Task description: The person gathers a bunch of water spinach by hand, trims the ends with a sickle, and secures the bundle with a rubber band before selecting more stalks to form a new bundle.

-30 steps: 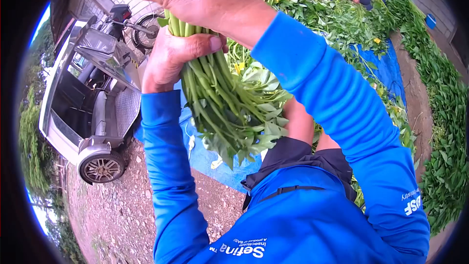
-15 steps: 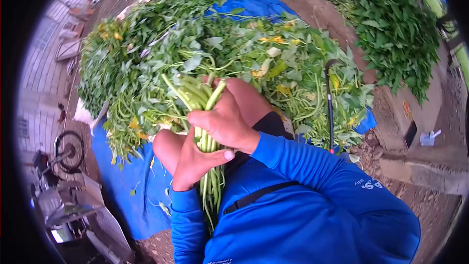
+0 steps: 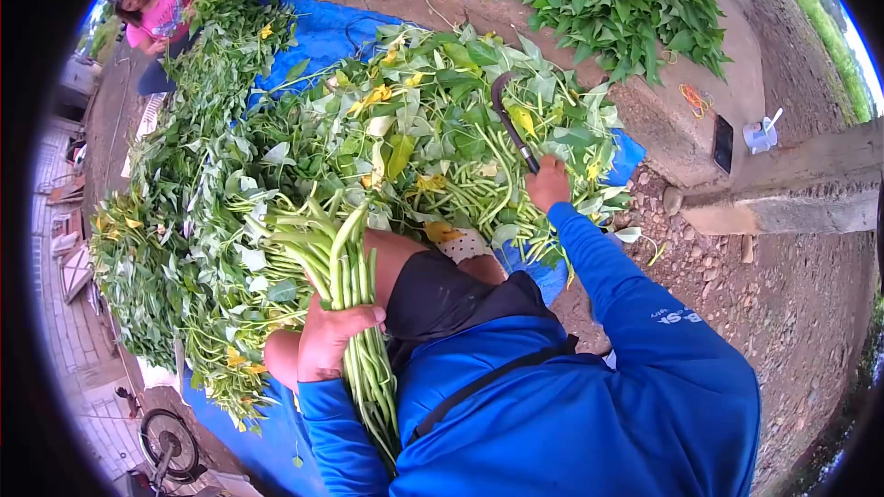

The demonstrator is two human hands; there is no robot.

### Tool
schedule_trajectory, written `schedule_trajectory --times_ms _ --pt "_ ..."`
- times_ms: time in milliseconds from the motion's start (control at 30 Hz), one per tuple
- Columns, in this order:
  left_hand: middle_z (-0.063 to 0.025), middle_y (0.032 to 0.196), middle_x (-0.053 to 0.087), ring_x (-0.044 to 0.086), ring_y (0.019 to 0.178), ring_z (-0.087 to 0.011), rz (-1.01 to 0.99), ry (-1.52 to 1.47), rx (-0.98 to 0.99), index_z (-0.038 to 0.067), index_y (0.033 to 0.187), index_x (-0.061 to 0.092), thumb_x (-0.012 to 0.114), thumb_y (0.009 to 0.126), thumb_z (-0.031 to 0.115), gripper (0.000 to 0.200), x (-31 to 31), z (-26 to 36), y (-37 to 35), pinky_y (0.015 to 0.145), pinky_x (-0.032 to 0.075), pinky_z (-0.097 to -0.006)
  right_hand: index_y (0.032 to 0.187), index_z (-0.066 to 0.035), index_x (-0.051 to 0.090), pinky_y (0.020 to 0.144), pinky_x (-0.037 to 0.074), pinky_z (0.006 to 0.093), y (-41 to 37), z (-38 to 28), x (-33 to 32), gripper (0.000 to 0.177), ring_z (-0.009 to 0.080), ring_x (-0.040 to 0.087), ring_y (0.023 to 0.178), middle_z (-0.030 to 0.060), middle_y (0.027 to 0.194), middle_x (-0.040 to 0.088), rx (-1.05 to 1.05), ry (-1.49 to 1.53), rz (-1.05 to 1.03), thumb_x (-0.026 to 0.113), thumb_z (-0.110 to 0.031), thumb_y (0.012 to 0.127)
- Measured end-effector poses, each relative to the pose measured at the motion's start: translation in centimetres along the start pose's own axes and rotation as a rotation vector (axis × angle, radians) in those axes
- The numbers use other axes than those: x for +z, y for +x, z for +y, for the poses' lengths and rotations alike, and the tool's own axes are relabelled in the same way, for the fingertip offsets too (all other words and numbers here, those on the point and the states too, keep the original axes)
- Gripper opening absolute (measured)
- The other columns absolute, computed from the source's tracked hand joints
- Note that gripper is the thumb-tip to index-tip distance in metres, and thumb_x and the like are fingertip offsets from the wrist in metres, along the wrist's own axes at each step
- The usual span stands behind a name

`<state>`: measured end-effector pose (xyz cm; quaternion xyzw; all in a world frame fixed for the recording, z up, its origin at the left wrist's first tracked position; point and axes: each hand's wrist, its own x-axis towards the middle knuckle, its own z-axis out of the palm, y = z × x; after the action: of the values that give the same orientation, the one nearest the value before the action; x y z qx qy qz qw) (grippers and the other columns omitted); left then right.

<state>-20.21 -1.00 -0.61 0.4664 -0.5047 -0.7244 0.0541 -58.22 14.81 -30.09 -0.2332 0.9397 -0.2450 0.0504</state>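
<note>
A bundle of long green stems (image 3: 354, 285) lies along my lap, and my left hand (image 3: 330, 336) is wrapped round it, thumb across the front. My right hand (image 3: 549, 182) is closed on the dark handle of a sickle (image 3: 505, 110), whose curved blade rests over the leaves. Around and beneath the sickle spreads a heap of leafy green cuttings (image 3: 442, 129) with some yellow leaves and loose stems.
A blue tarp (image 3: 341, 32) lies under the heap. At the upper left a person in a pink top (image 3: 168, 9) sits by the greens. To the right are a phone (image 3: 723, 144), a small white cup (image 3: 761, 136) and a concrete beam (image 3: 792, 207). A wheel (image 3: 168, 444) stands lower left.
My right hand has left the bundle, reached out to the right and taken hold of the sickle. The view has shifted right, and a person now shows at the upper left.
</note>
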Motion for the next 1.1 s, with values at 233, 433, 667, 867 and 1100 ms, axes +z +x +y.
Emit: schedule_trajectory --times_ms 233,433,667,867,1100 --pt "-0.0091 0.085 0.072 0.070 0.070 -0.0196 -0.032 0.046 -0.020 -0.004 0.113 0.069 0.084 0.075 0.005 0.042 1.0 1.1 2.3 0.067 0.057 -0.0333 0.124 -0.004 0.063 0.088 0.056 0.0487 1.2 3.5 -0.5 0.032 0.0410 0.071 0.098 0.0242 0.109 0.071 -0.048 0.253 -0.146 0.072 -0.017 0.096" --pt "-0.0097 0.083 0.073 0.071 0.074 -0.0189 -0.069 0.078 -0.026 -0.004 0.107 0.071 0.086 0.076 0.010 0.037 0.9 1.2 3.8 0.070 0.057 -0.0322 0.128 -0.005 0.066 0.060 0.045 0.0291 -1.7 -2.5 -13.0 0.032 0.0100 0.054 0.065 -0.0005 0.080 0.059 0.208 0.857 -0.337 0.063 -0.031 0.108" --pt "-0.0082 0.086 0.072 0.070 0.071 -0.0189 -0.108 0.085 -0.030 -0.003 0.119 0.068 0.082 0.080 0.004 0.042 0.6 1.1 4.4 0.066 0.056 -0.0316 0.139 -0.002 0.067 0.063 0.046 0.0247 -8.9 -11.6 -23.0 0.047 0.0105 0.058 0.068 0.0035 0.087 0.067 -0.497 0.846 -0.550 0.063 -0.038 0.110" --pt "-0.0069 0.090 0.073 0.067 0.076 -0.0147 -0.088 0.109 0.035 -0.005 0.122 0.068 0.083 0.078 0.005 0.047 0.3 0.5 4.1 0.072 0.055 -0.0305 0.136 0.001 0.070 0.073 0.052 0.0313 -9.1 -13.1 -22.6 0.045 0.0197 0.067 0.080 0.0106 0.094 0.073 -0.683 0.656 -0.674 0.069 -0.033 0.107" --pt "-0.0070 0.099 0.074 0.068 0.090 -0.0156 -0.084 0.144 0.078 -0.006 0.129 0.064 0.084 0.076 0.004 0.057 0.2 0.2 3.7 0.082 0.056 -0.0304 0.136 -0.001 0.070 0.075 0.054 0.0337 -9.0 -13.3 -21.8 0.041 0.0231 0.069 0.082 0.0128 0.096 0.073 -0.675 0.558 -0.668 0.072 -0.026 0.104"
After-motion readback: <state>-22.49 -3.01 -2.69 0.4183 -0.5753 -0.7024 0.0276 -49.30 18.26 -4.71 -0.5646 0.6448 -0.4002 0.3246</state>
